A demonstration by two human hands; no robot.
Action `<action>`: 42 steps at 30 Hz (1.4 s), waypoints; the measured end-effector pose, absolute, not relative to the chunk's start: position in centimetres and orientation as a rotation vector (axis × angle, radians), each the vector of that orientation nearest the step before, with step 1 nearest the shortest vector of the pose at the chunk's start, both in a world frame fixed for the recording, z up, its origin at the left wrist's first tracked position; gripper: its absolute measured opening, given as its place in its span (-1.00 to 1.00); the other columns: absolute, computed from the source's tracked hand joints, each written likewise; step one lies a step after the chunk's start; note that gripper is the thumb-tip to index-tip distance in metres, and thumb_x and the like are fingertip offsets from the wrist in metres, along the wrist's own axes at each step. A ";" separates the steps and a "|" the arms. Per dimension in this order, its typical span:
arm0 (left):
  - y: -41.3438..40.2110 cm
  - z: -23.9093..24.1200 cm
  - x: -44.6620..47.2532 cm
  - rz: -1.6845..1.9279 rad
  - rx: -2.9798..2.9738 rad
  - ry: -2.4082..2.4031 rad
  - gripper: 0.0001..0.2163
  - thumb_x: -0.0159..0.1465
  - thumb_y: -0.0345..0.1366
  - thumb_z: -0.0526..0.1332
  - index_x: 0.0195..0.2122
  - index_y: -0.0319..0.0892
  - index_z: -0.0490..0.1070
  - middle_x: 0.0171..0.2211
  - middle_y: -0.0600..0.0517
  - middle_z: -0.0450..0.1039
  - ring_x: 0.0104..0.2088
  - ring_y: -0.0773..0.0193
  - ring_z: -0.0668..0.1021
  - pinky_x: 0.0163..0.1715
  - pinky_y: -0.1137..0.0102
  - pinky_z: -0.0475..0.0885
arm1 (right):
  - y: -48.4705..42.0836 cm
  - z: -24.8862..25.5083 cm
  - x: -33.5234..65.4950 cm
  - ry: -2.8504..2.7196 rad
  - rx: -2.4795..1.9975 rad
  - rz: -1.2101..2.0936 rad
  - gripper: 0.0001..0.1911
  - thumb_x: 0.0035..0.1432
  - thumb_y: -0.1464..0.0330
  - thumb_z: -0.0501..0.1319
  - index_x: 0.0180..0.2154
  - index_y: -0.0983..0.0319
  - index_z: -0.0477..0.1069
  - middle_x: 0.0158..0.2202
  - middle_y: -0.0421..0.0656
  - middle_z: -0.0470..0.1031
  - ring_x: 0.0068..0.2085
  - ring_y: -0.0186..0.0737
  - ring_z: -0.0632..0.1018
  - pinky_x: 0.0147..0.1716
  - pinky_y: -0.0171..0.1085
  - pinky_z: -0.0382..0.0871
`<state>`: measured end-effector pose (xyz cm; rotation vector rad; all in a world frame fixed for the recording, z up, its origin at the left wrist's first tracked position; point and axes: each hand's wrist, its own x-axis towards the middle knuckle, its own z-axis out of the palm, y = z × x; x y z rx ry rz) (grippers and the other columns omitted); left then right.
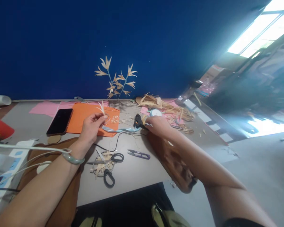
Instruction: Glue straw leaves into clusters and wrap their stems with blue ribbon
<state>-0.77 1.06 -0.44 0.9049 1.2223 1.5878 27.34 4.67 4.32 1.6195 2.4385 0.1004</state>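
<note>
My left hand (91, 126) pinches a small pale flower (101, 108) of dried husk petals above the orange sheet. From its fingers a strip of light blue tape (121, 130) runs slightly slack and twisted across to my right hand (157, 125). The right hand's fingers are curled in by the strip's far end, mostly hidden from me. Right beside them is a black glue gun (137, 121), and a white round disc (155, 113) shows just behind the knuckles. Behind both hands stands a branch with several husk flowers (119, 83) on blue-green stems.
Black-handled scissors (109, 168) lie over a small dish of scraps. Purple thread snips (139, 154) are to their right. A phone (60, 122) rests by the orange sheet (79, 121). Dried husks (165, 105) are heaped at back right. White cables (30, 146) cross my left forearm.
</note>
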 end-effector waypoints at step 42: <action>0.9 -0.1 -0.5 1.545 0.928 1.127 -0.70 -0.09 -0.20 0.45 -0.40 -0.23 0.46 -0.56 0.09 0.47 -0.57 0.42 0.43 -0.52 0.48 0.28 | 17.1 3.9 21.3 2.333 1.414 -0.257 -0.61 -0.03 0.22 0.35 -0.13 0.23 0.56 -0.14 -0.09 0.59 -0.22 -0.21 0.54 -0.31 -0.39 0.31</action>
